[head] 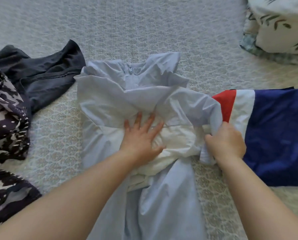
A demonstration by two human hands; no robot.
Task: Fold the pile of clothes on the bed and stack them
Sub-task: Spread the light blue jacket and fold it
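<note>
1. The pale blue, thin crinkly zip-front garment [127, 94] is spread out in the middle of the bed with the cream patterned quilt [144, 28], collar end away from the person. You can see the little metal zipper pull [130, 70] near the top.
2. It's pretty rumpled: folds bunched around the middle, a whiter lining showing there, and the lower part trailing down toward the person.
3. Left hand [141, 135] is flat on the middle of the garment, fingers spread and straight, pressing it down.
4. Right hand [227, 142] has its fingers curled round a bunch of the blue fabric at the garment's right edge, gripping it.
5. Just to the right, touching that bunched edge, is a folded navy, white and red garment [274, 132] lying flat.
6. On the left there's a crumpled dark grey garment [46, 73] and a black-and-white patterned piece [6, 118], still unfolded.
7. Top right corner: a leaf-print bedding bundle [279, 25].
</note>
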